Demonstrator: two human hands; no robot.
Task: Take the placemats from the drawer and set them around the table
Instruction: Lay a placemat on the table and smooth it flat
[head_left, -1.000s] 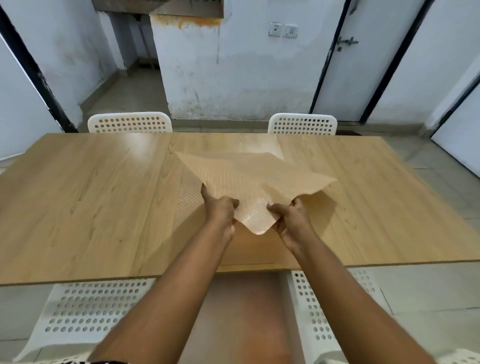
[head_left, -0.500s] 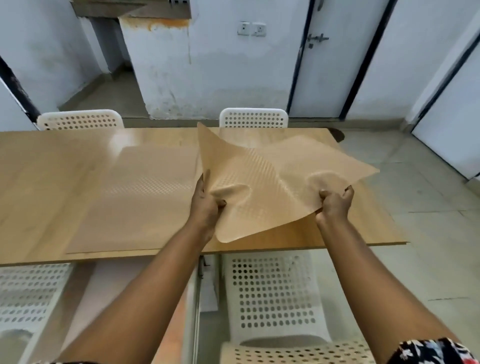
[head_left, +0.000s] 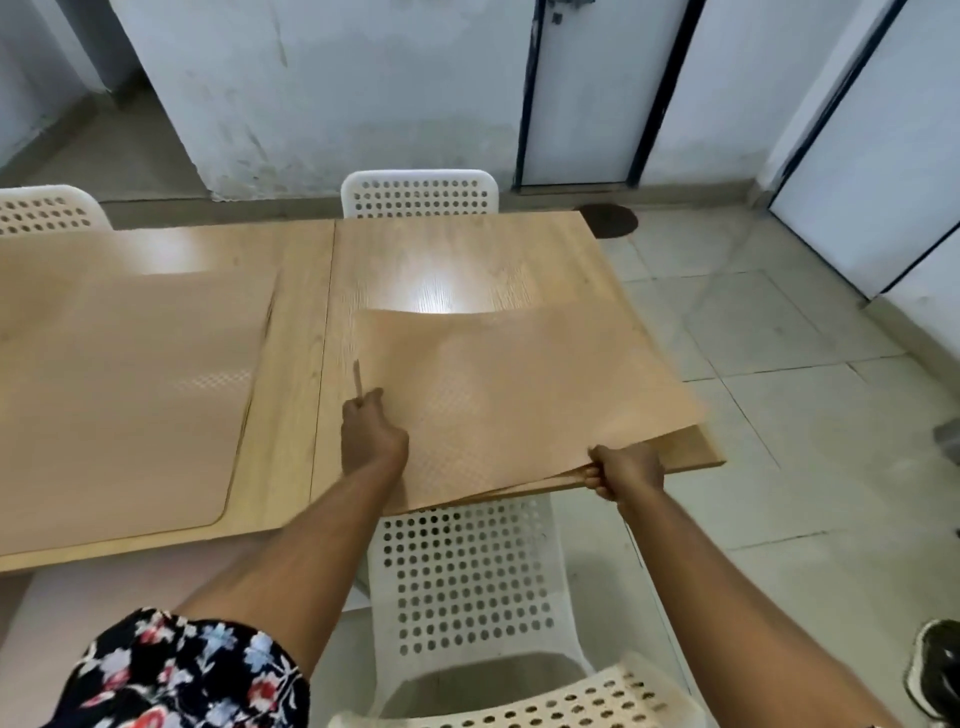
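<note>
- A tan placemat (head_left: 519, 395) is held over the right end of the wooden table (head_left: 457, 260), spread nearly flat, with its near edge reaching past the table's front edge.
- The mat's left edge is gripped by the left hand (head_left: 370, 441); the fingers are curled and pressed together, and a sliver of the edge stands up just beyond the knuckles.
- The mat's near right corner is pinched by the right hand (head_left: 626, 470), with the fingers curled under the sheet at the table's front edge. More than one layer seems to be caught there, though the blur does not allow a count.
- A second placemat (head_left: 124, 405) of the same tan colour is laid flat on the left part of the table, well apart from both hands.
- A seam is seen across the tabletop between the two mats, and a bright patch of light is reflected beyond the held mat.
- White perforated chairs are placed at the far side (head_left: 420, 193) and directly below the held mat (head_left: 467, 582).
- The room is bounded by stained pale walls (head_left: 322, 93) and a door with a dark frame (head_left: 587, 88); the floor (head_left: 779, 364) is covered in light tiles.
- A floral sleeve (head_left: 182, 675) is visible at the lower left.
</note>
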